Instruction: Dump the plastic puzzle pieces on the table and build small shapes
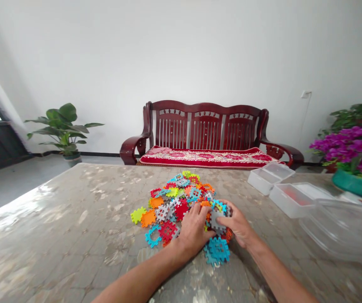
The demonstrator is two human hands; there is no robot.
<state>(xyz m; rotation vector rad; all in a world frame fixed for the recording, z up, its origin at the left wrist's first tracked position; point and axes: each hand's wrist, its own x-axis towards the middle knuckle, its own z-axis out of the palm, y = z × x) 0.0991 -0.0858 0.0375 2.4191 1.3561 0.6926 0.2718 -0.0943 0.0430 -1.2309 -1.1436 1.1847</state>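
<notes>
A heap of interlocking plastic building tiles in orange, red, blue, lime and grey lies at the middle of the table. My right hand grips a grey building tile at the heap's right side, thumb across its face. Over the heap lies my left hand, fingers stretched forward onto the tiles and thumb pointing toward the grey one. What is under those fingers is hidden. Just in front of both hands are stacked blue tiles. A blue window-frame tile rests left of my left wrist.
The table has a glossy patterned cover. Translucent plastic boxes and a clear lid stand at the right. Beside them is a green pot with purple flowers. A wooden bench stands beyond the far edge, a potted plant at left.
</notes>
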